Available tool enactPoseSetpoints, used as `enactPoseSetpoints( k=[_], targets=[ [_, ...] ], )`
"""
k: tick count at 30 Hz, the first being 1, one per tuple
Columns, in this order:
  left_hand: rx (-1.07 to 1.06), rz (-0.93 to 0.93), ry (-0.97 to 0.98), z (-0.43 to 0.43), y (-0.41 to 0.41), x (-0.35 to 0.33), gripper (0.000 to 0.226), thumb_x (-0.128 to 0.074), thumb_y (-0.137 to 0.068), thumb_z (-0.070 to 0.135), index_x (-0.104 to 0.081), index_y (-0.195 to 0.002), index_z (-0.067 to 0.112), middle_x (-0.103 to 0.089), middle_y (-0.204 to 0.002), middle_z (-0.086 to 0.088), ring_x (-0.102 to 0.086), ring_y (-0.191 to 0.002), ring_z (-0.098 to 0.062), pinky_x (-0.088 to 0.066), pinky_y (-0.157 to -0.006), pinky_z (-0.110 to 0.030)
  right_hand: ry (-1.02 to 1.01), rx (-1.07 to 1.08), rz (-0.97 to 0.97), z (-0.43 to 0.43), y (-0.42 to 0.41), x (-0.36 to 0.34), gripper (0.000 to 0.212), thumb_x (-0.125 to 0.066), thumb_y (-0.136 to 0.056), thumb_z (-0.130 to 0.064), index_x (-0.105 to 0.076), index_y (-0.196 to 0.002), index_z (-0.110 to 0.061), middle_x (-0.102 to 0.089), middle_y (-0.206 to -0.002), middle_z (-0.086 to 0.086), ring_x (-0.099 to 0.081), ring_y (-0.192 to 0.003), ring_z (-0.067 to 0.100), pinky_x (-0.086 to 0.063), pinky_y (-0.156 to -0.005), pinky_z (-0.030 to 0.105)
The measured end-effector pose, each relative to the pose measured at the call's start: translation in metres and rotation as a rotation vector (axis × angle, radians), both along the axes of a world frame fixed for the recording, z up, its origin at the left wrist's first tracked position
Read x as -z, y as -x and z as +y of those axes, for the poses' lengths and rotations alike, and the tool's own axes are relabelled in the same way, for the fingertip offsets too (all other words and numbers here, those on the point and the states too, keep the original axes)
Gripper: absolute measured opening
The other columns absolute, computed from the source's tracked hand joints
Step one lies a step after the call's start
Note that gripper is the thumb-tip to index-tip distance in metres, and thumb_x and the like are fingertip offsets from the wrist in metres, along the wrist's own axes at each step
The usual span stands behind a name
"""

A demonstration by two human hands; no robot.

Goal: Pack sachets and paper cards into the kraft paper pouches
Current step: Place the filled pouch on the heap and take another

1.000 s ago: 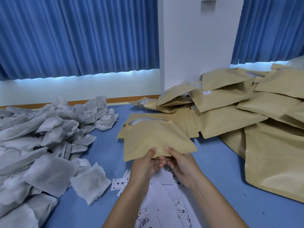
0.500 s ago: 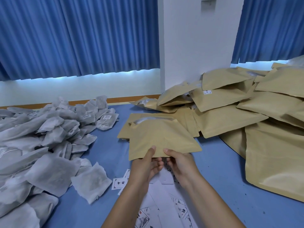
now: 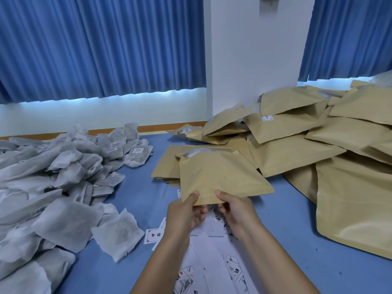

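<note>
Both grips on 1 pouch (image 3: 220,175), held just above the counter (image 3: 286,219). Left grip (image 3: 184,211) pinches its near edge w/ thumb on top; right grip (image 3: 235,206) pinches the same edge just beside it. Left of the pouch: big heap of sachets (image 3: 63,177). Right & behind it: pile of pouches (image 3: 339,145). Under its far end: flat stack of pouches (image 3: 165,166). Below its near edge: paper cards (image 3: 212,253).
</note>
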State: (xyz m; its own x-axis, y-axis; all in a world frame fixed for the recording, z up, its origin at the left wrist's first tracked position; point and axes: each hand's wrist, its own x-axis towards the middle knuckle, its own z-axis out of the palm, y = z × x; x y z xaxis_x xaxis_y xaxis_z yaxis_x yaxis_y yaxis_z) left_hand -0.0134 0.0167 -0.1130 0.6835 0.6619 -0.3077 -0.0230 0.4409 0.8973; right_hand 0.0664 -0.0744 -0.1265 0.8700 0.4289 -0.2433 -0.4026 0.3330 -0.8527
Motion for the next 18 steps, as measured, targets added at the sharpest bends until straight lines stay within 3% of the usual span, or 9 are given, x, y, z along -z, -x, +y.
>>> enactPoseSetpoints(
  k=[3,7,11,15,18],
  targets=[
    [0.0,0.012,-0.062,0.003,-0.001,0.002,0.01,-0.061,-0.091,0.008,-0.06,-0.09,-0.002,-0.061,-0.057,-0.009,-0.059,-0.042,-0.012,-0.047,-0.041,-0.018,-0.013,-0.032,0.016,-0.001,0.0,0.002,0.007,-0.068,-0.083,-0.001,-0.063,-0.088,-0.002,-0.06,-0.067,0.005,-0.048,-0.052,0.014,-0.045,-0.051,0.022],
    [0.055,0.041,-0.151,-0.002,-0.001,0.004,0.013,-0.061,-0.091,0.008,-0.065,-0.09,-0.004,-0.066,-0.058,-0.012,-0.062,-0.044,-0.011,-0.047,-0.043,-0.016,0.006,-0.109,-0.039,0.005,0.01,0.004,0.004,-0.067,-0.081,0.001,-0.065,-0.078,0.0,-0.058,-0.062,0.012,-0.047,-0.05,0.018,-0.038,-0.057,0.029],
    [0.068,0.088,-0.287,-0.007,-0.002,0.005,0.018,-0.06,-0.092,0.01,-0.067,-0.082,-0.002,-0.066,-0.054,-0.01,-0.061,-0.043,-0.011,-0.047,-0.043,-0.017,0.061,-0.054,-0.063,0.003,0.006,0.007,0.011,-0.069,-0.079,0.002,-0.063,-0.071,-0.003,-0.053,-0.061,0.009,-0.037,-0.048,0.016,-0.036,-0.049,0.024],
    [0.035,0.091,-0.316,-0.008,-0.003,0.004,0.019,-0.057,-0.093,0.009,-0.066,-0.08,-0.001,-0.065,-0.051,-0.007,-0.058,-0.04,-0.01,-0.045,-0.041,-0.016,0.034,-0.091,0.012,0.001,0.002,0.004,0.004,-0.068,-0.083,-0.001,-0.065,-0.085,0.0,-0.06,-0.071,0.011,-0.048,-0.057,0.02,-0.041,-0.055,0.025],
    [-0.01,0.113,-0.336,-0.006,-0.003,0.005,0.022,-0.058,-0.093,0.01,-0.062,-0.071,0.005,-0.062,-0.046,0.0,-0.051,-0.035,-0.005,-0.037,-0.037,-0.013,-0.015,0.006,0.039,-0.006,-0.011,0.002,0.008,-0.065,-0.084,0.003,-0.06,-0.087,-0.003,-0.057,-0.071,0.006,-0.044,-0.053,0.016,-0.038,-0.043,0.02]
  ],
)
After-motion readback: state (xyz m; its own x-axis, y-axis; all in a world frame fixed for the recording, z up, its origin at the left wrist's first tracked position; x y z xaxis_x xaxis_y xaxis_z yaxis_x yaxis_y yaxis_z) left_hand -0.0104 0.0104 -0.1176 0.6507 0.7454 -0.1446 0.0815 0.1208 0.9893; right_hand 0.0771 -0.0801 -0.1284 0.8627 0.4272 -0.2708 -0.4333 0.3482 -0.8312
